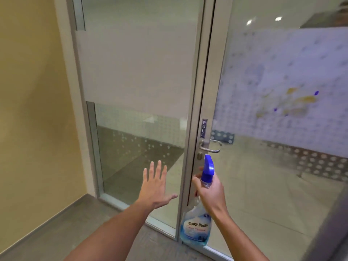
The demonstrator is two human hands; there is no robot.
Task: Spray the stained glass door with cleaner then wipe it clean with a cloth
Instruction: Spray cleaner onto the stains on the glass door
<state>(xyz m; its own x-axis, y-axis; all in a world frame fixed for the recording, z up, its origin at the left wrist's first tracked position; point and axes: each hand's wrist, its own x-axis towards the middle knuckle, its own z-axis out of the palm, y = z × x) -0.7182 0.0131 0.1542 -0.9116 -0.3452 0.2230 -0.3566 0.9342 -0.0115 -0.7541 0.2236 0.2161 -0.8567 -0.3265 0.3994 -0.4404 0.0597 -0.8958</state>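
Observation:
The glass door (263, 176) fills the right half of the view, with a frosted band across its upper part. Yellow smears and small blue spots, the stain (297, 102), mark that band at the right. My right hand (208, 189) grips the neck of a clear spray bottle (196, 227) with a blue trigger head, held upright in front of the door's frame, below the handle. My left hand (155, 185) is raised with fingers spread and holds nothing, in front of the fixed glass panel. No cloth is in view.
A fixed glass panel (139, 147) with a frosted band stands left of the door. A metal lever handle (210, 146) and a PULL sign (204, 128) sit on the door frame. A yellow wall (33, 110) closes the left side. Grey floor lies below.

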